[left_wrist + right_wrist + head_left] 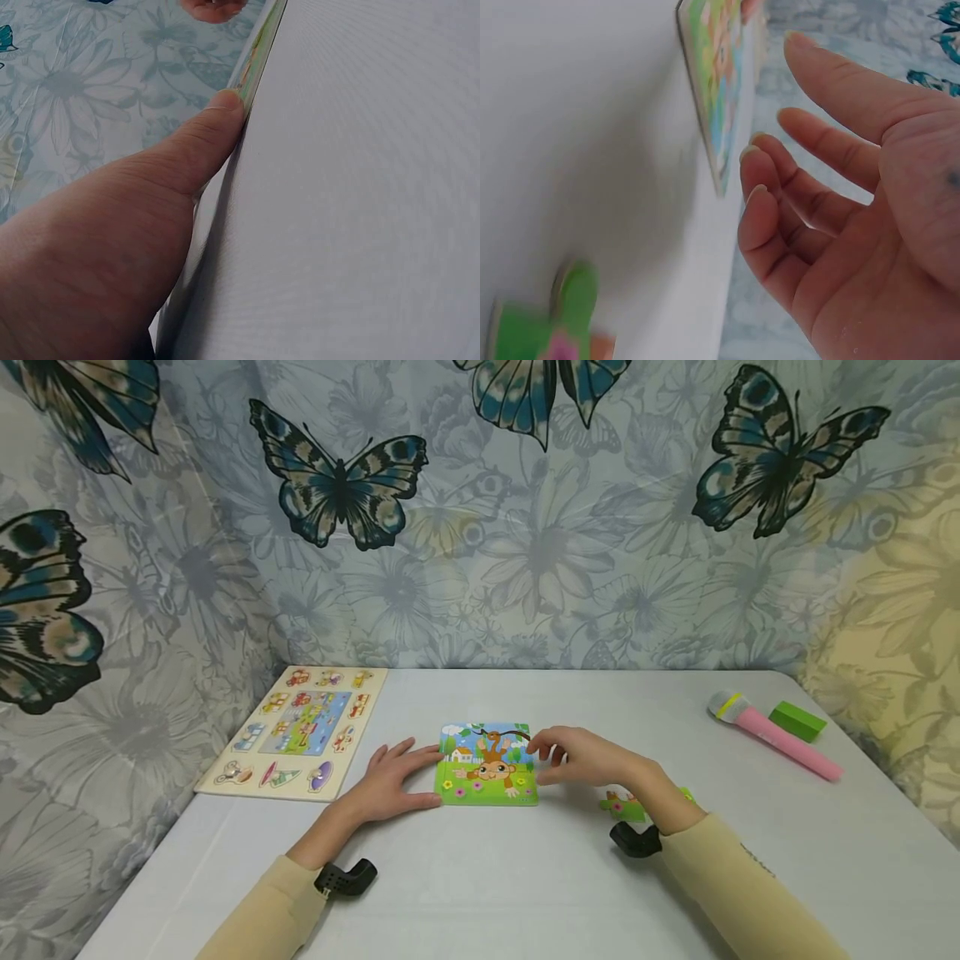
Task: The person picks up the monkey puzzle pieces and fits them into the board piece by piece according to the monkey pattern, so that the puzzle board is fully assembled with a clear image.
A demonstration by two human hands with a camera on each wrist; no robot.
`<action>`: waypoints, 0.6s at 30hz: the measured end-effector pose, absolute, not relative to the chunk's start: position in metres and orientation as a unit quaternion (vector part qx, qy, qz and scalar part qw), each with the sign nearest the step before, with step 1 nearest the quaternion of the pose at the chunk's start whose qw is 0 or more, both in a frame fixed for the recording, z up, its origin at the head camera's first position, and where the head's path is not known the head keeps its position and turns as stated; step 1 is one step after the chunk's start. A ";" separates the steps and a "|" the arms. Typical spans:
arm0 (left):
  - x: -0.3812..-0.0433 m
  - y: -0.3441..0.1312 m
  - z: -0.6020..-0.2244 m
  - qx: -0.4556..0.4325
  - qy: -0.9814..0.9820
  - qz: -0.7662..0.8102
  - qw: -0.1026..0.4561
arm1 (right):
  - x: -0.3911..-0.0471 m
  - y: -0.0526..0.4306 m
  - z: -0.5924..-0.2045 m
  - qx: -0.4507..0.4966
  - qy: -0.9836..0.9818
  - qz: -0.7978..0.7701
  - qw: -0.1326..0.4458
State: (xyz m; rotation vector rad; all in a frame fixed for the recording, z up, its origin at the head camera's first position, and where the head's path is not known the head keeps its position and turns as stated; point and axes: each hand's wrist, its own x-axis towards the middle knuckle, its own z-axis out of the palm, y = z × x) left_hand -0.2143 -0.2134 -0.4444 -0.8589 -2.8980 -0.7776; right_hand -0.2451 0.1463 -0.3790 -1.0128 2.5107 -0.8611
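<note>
A small monkey picture puzzle (491, 766) lies flat on the white table, with a green meadow and a brown monkey on it. My left hand (395, 782) rests with its fingers spread at the puzzle's left side. In the left wrist view its thumb (202, 135) touches the puzzle's edge. Just off the right side, my right hand (581, 755) hovers with loosely bent fingers. The right wrist view shows nothing between those fingers (825, 142). Loose green puzzle pieces (624, 807) lie below the right wrist, partly hidden by the forearm.
A larger wooden picture board (288, 785) lies at the table's left. To the right are a pink toy microphone (783, 742) and a green block (797, 721). Butterfly-patterned cloth (540, 568) hangs behind the table (487, 885). Each wrist wears a black camera.
</note>
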 end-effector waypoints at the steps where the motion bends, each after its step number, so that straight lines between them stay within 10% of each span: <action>1: -0.214 -0.214 -0.444 -0.275 -0.929 -0.249 0.009 | -0.244 0.151 -0.379 -0.349 0.876 -0.298 0.148; 18: -0.212 -0.213 -0.443 -0.273 -0.928 -0.253 0.004 | -0.220 0.220 -0.378 -0.297 0.890 -0.308 0.157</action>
